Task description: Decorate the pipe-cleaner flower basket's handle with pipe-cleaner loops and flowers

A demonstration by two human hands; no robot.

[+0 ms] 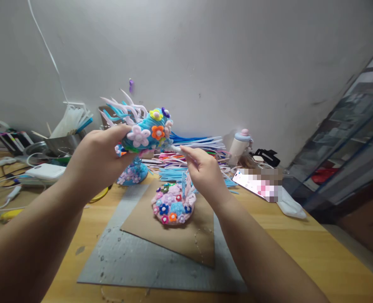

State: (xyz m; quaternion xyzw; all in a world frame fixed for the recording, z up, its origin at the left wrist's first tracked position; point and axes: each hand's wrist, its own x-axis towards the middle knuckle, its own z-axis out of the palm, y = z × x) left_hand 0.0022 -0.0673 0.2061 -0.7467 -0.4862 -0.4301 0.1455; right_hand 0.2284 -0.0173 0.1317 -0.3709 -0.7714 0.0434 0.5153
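Apparently light, soft and crushable; left hand (93,162) grips the flowered blue piece (146,131) by its body, right hand (202,172) pinches a pale stem (174,148).

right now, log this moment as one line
left hand: holding blue flower-covered craft | right hand: pinching slim white piece | cardboard: pink flower-covered disc on top
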